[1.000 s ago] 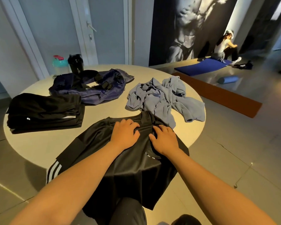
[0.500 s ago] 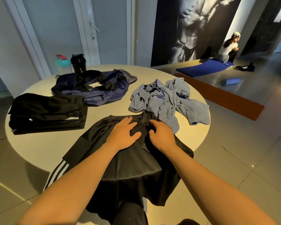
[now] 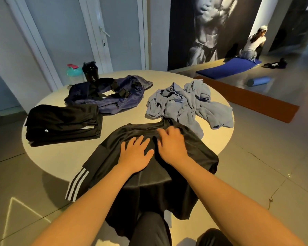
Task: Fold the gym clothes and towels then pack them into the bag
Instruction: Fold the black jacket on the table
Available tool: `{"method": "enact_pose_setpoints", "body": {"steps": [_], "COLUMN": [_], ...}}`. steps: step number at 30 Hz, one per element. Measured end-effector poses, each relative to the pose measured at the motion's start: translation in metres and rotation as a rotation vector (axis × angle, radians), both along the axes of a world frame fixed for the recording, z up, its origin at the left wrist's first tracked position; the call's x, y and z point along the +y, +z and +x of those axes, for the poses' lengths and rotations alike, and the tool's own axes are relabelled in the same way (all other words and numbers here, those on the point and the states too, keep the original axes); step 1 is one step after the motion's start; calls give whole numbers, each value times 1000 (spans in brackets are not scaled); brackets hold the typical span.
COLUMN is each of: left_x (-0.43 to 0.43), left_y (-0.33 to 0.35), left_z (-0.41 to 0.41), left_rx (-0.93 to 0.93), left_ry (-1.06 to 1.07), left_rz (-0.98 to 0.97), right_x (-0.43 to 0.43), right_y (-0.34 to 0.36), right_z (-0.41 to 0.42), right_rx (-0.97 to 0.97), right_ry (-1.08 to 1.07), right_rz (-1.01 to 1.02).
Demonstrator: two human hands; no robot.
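A black shirt [image 3: 124,137] with white sleeve stripes lies spread on the round table's [image 3: 132,114] near side, its hem hanging over the edge. My left hand [image 3: 134,154] rests flat on its chest, fingers spread. My right hand [image 3: 172,143] lies beside it, fingers pressing the fabric near the collar. A crumpled blue-grey towel [image 3: 187,103] sits behind the shirt on the right. Folded black clothes [image 3: 62,122] lie at the left. The navy bag [image 3: 110,94] is slumped at the back.
Two bottles stand at the table's far left edge, one teal [image 3: 74,72], one black [image 3: 90,71]. Beyond the table are a door, a wall mural, a brown floor mat [image 3: 252,98], a blue mat and a seated person [image 3: 252,45].
My hands have opened out and slid over the shirt's chest, the right one moving up toward the collar. The fabric under them lies smoother.
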State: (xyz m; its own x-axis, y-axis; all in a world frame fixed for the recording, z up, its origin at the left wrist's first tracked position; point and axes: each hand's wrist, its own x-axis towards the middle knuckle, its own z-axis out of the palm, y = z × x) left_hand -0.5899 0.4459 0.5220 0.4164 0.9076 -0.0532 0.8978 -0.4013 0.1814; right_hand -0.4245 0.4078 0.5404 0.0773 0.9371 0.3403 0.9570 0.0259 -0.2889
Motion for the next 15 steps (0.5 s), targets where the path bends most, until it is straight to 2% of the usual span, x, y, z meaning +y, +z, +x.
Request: {"method": "enact_pose_setpoints", "body": {"steps": [2,4,5,6,7,9,11,13,14,15], "left_x": [0,-4,-7,-10,-13,-17,-18,-18,-20,-22], "left_y": [1,8,11,13,14,7,-2,-8,-7,-5], "left_z": [-5,-14,-22,-31,-42,-64,-79,-82,-81,-81], "left_rx": [-253,-642,-724,-704,-600,-316,-137,-93,-125,-239], "left_ry": [-45,-13,51,130,205,317,369,356,327,289], "left_rz": [-11,77,175,272,327,305,238,250,262,250], "right_x": [-4,-5,-5,-5,-5,-6,-6,-7,-7,-8], "right_y": [-5,-13,-16,-19,-19,-13,-6,-4,-6,-10], "right_z": [-17,-20,-19,-18,-18,-27,-49,-73,-83,-90], "right_rx": [201,242,220,192,154,57,16,92,120,107], "right_ry": [176,182,157,134,98,-1,13,150,202,218], "right_rz": [-167,-217,-211,-198,-191,-161,-102,-100,-139,-186]}}
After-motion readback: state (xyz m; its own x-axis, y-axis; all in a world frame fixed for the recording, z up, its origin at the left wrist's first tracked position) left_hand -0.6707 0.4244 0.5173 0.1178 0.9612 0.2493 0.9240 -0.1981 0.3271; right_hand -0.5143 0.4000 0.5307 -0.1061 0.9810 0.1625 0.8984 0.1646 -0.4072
